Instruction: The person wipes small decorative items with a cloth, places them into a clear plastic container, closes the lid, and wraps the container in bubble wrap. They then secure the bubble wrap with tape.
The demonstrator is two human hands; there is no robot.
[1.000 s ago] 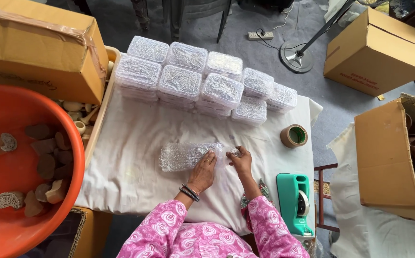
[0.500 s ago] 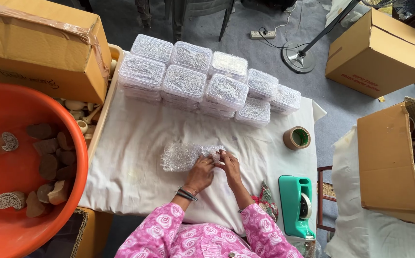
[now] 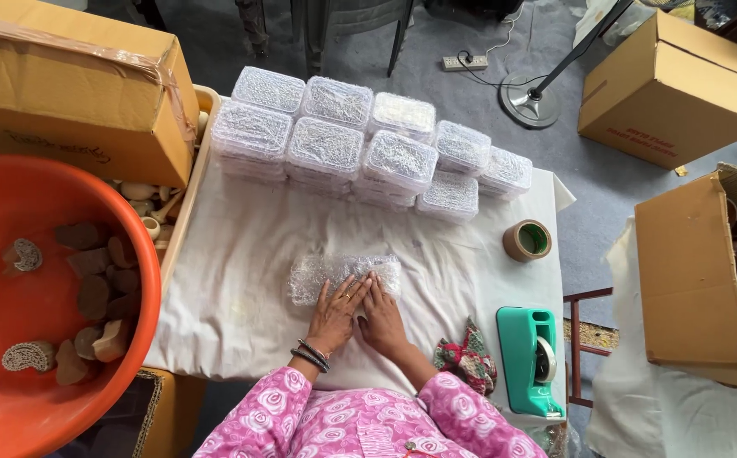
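At the centre of the frame, a long bundle wrapped in clear bubble wrap [image 3: 344, 276] lies on a white cloth [image 3: 233, 246]. The left hand [image 3: 335, 310] and right hand [image 3: 381, 312] press flat on it, fingers extended, gripping nothing.

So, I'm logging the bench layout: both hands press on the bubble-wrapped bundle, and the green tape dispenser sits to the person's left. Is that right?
Not quite. Both the left hand and the right hand do rest on the bubble-wrapped bundle, but the green tape dispenser sits to the person's right, near the table edge. The head view shows this.
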